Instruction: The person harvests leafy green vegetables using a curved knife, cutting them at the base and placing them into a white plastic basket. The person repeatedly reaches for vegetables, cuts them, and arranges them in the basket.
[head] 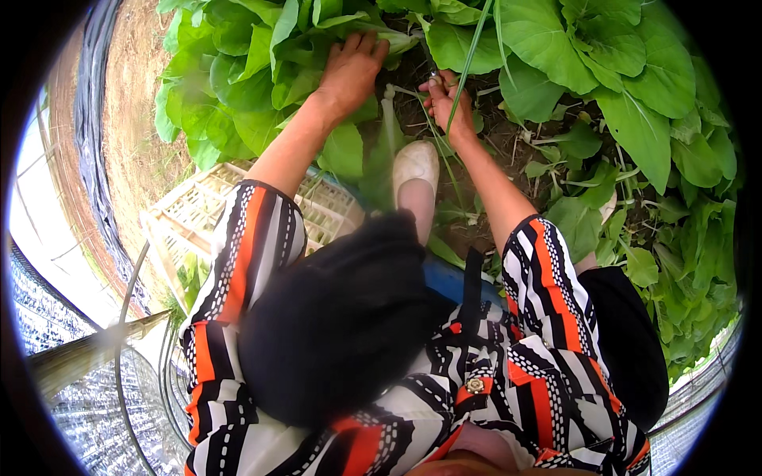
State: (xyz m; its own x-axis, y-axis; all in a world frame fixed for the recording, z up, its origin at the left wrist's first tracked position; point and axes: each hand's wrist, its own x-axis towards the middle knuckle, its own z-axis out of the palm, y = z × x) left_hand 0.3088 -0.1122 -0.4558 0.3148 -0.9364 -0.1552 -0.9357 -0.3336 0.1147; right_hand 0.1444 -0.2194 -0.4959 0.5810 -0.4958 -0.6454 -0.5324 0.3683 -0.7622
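Leafy green vegetable plants (250, 89) fill the upper left, and my left hand (354, 65) rests on the leaves of one near its pale base, fingers spread around it. To the right, close to the soil, my right hand (446, 98) is curled around a small tool (430, 62), apparently a knife, whose dark blade points up towards the plant's base. Leaves partly hide the blade. Large broad leaves (542, 47) stand to the right of this hand, and long thin green blades cross in front of it.
A cream plastic crate (196, 205) stands at left beside my arm. My foot in a pale shoe (415, 163) is between the plants. Cut stems and loose leaves (574, 143) litter the soil at right. Black plastic sheeting (95, 137) runs along the far left.
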